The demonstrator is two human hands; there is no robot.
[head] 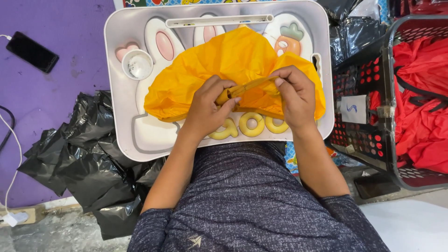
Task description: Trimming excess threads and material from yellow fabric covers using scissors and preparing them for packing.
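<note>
An orange-yellow fabric piece [224, 65] lies spread over a white lap tray [116, 56] printed with a rabbit and a carrot. Part of the fabric is rolled into a thin strip between my hands. My left hand [207, 105] grips one end of that rolled strip. My right hand [294, 93] pinches the other end, a little higher. Both hands rest on the near half of the tray, above yellow raised letters [252, 126].
A round cup recess [137, 65] sits in the tray's left side. Black plastic bags [88, 163] are piled on the purple mat at left, with a phone [32, 51] and a white cable [14, 154]. A dark basket [368, 135] at right holds red fabric [420, 93].
</note>
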